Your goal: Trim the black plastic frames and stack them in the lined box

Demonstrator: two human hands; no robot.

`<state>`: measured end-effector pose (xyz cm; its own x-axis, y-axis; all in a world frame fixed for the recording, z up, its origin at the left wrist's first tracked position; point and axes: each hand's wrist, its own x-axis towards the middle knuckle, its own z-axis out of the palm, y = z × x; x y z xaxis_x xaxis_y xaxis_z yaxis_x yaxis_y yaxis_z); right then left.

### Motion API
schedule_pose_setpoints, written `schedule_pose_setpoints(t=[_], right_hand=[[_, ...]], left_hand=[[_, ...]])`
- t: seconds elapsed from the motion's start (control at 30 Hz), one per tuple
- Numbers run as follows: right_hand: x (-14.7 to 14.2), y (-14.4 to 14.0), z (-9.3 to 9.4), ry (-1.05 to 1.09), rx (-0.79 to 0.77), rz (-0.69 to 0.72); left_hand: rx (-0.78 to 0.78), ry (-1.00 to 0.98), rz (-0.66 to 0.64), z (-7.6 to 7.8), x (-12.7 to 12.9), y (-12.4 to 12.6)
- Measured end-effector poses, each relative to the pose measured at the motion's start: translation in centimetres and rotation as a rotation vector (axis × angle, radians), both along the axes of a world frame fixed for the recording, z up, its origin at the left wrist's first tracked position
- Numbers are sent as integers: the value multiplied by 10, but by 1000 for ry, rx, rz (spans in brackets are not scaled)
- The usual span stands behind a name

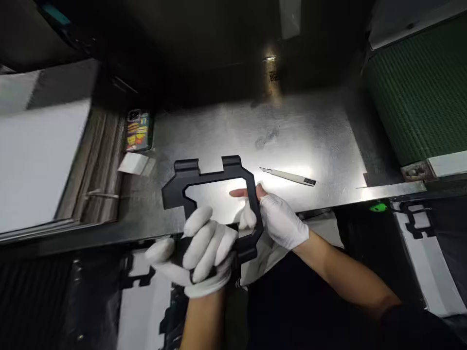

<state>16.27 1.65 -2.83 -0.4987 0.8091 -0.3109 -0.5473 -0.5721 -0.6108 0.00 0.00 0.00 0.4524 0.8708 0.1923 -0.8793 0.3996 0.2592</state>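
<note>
A black plastic frame (215, 177) with an open middle is held over the near edge of a metal worktable (292, 136). My left hand (200, 253), in a white glove, grips its lower left corner. On the frame's right side is my right hand (280, 221), also gloved, with a bare fingertip reaching through the opening. A white craft knife (288, 176) lies on the table just right of the frame.
A phone in a colourful case (138, 130) and a small white card (133, 163) lie at the table's left. White sheets (32, 160) are stacked far left. A green ribbed belt (419, 92) runs at right. More black frames (416, 221) sit below the table.
</note>
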Motion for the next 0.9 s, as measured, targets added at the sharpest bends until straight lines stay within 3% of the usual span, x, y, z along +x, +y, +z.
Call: schedule_pose_setpoints(t=[0.17,0.4,0.6,0.9], right_hand=[[-2,-4,-17,-278,91,-191],[0,3,-12,-252,-18,-329],[-3,2,-12,118,-91,-249],[-4,1,-1,426,-224,-45]], left_hand=[[-95,5,74,1,-4,-6],[-92,37,100,0,-4,-10],[-74,9,89,-2,-5,-10],[-85,-44,86,-4,-3,-14]])
